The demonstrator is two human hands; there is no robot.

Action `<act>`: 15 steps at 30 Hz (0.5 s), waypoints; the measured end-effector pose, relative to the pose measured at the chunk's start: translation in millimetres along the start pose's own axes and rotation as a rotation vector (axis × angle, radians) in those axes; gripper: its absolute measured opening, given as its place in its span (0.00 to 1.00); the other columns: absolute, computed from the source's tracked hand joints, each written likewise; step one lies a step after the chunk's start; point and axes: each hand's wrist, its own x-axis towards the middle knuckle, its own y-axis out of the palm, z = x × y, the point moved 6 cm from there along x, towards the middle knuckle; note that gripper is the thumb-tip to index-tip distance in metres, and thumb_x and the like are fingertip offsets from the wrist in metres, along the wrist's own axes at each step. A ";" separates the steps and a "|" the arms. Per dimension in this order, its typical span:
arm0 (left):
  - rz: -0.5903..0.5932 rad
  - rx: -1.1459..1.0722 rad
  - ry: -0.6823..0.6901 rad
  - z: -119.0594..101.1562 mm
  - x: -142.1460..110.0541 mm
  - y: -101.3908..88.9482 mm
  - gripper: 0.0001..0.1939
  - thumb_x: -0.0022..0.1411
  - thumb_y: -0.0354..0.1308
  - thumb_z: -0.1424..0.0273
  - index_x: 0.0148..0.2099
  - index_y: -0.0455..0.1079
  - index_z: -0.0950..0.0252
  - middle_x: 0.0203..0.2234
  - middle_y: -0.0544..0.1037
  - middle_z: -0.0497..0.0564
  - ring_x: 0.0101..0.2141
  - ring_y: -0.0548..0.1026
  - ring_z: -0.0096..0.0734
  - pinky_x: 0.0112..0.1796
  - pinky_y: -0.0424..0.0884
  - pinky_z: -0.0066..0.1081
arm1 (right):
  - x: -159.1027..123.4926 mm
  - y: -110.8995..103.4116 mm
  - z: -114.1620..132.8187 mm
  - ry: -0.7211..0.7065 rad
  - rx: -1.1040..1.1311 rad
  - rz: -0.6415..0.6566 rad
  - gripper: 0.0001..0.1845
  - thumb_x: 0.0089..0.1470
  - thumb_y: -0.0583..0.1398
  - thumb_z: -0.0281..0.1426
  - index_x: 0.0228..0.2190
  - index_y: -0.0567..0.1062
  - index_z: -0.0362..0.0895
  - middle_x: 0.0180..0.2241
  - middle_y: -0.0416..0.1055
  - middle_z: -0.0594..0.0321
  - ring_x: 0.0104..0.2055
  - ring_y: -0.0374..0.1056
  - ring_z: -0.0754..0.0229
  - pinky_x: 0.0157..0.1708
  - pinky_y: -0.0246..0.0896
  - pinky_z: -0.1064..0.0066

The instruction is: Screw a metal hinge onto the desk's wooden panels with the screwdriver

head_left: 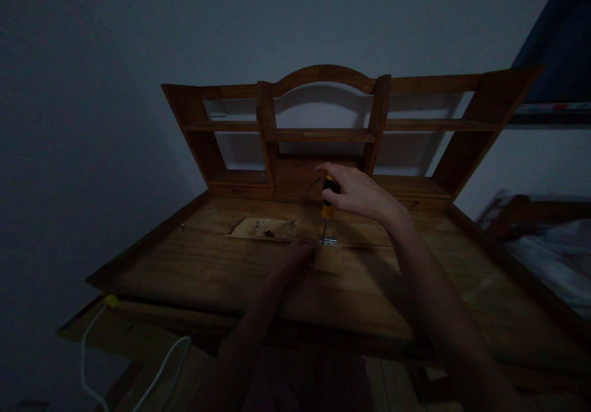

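Nearly upright, tip-down screwdriver [324,230], right hand [353,191] clamped round handle [327,211], left hand [303,252] by wood block [329,260], grip unclear

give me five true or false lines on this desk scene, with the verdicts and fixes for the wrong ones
1. The right hand holds a screwdriver with a yellow and black handle. True.
2. The screwdriver lies flat on the desk. False: it stands nearly upright, tip down at a small metal piece.
3. The left hand is beside a small wooden block. True.
4. A white cable hangs to the right of both arms. False: it is at the lower left.
5. The shelf unit has a flat top in the middle. False: it is arched there.
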 end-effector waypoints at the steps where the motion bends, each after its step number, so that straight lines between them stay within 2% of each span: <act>1: 0.007 -0.003 -0.003 -0.1 -0.3 0.4 0.09 0.54 0.60 0.70 0.25 0.70 0.69 0.13 0.64 0.44 0.14 0.62 0.22 0.16 0.61 0.23 | 0.0 0.2 -0.1 0.002 -0.001 -0.003 0.26 0.58 0.55 0.35 0.57 0.66 0.45 0.53 0.72 0.54 0.53 0.68 0.48 0.52 0.61 0.59; 6: 0.019 -0.007 -0.014 1.3 -0.1 1.3 0.11 0.55 0.61 0.69 0.23 0.67 0.68 0.13 0.65 0.44 0.13 0.62 0.22 0.16 0.59 0.24 | 0.6 0.9 -1.1 0.031 -0.062 -0.026 0.24 0.60 0.53 0.40 0.56 0.66 0.46 0.47 0.75 0.54 0.47 0.72 0.47 0.48 0.62 0.59; 11: 0.009 -0.005 -0.018 1.3 -0.1 1.8 0.11 0.55 0.60 0.70 0.23 0.68 0.68 0.13 0.64 0.44 0.14 0.61 0.21 0.16 0.58 0.24 | 0.6 1.3 -1.4 -0.002 -0.016 -0.009 0.27 0.57 0.55 0.36 0.58 0.64 0.46 0.53 0.72 0.54 0.53 0.68 0.47 0.51 0.61 0.59; 15: 0.000 -0.002 -0.033 -1.1 -2.5 2.1 0.10 0.56 0.59 0.72 0.23 0.67 0.68 0.13 0.63 0.43 0.14 0.60 0.21 0.17 0.58 0.24 | 0.6 1.5 -1.7 0.003 -0.035 -0.038 0.22 0.62 0.52 0.39 0.54 0.67 0.45 0.48 0.75 0.54 0.50 0.71 0.49 0.50 0.62 0.59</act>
